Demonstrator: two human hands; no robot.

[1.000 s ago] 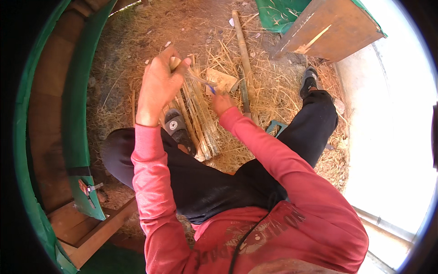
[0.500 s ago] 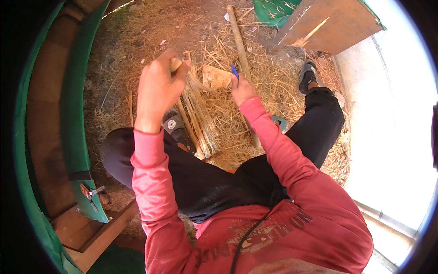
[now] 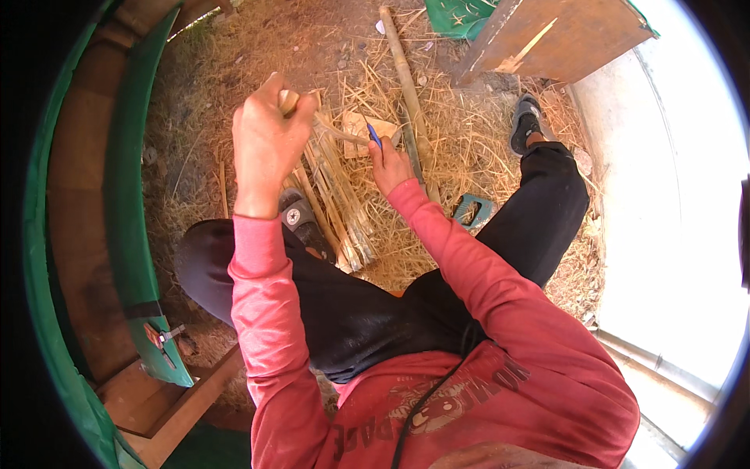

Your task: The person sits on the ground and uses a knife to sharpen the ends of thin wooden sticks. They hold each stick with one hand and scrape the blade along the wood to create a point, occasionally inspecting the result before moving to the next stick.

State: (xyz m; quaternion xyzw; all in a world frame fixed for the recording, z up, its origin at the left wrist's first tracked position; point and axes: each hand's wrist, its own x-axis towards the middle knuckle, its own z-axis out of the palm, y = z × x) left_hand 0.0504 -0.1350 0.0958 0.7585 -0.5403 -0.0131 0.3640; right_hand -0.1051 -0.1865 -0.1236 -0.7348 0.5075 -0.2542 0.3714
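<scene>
My left hand is closed round a pale bamboo strip, whose thick end pokes out between thumb and fingers. The strip runs across to my right hand, which is closed on a slim blue tool with a thin dark tip. The tool's exact kind is hard to make out. Where it meets the strip is partly hidden by my fingers. Beneath my hands, a bundle of split bamboo strips lies beside my left foot. A flat pale wooden block rests on the straw beyond.
A long bamboo pole lies on the straw-strewn ground. A teal handle with an opening is by my right leg. A wooden panel stands at the far right near a white wall. Green-edged boards rise on the left.
My right hand has moved left and slightly nearer with the blue tool, which now tilts leftward. My left hand has shifted slightly left. The teal handle shows more fully.
</scene>
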